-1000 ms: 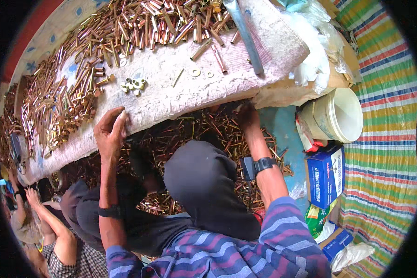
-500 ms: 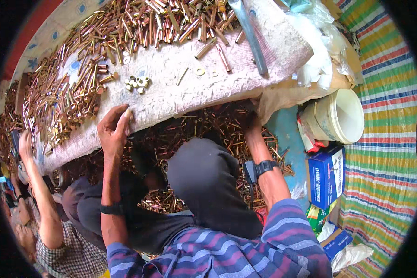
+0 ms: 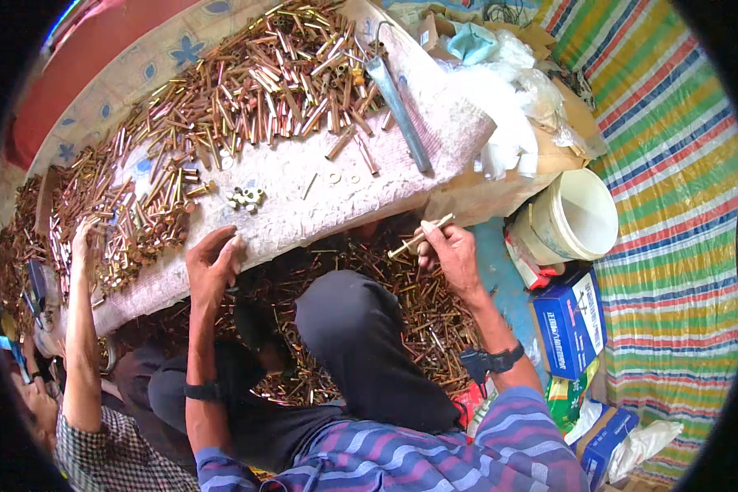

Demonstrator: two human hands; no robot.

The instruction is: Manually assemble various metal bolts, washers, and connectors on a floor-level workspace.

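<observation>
One long bolt pinched in fingers of right hand, just off edge of counter. Left hand at same edge; cannot tell whether its fingers hold anything.

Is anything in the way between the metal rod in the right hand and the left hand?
Nothing visible. The gap from the rod, in the right hand, to the left hand by the edge of the cloth looks open; the knee lies lower in view, off that line.
</observation>
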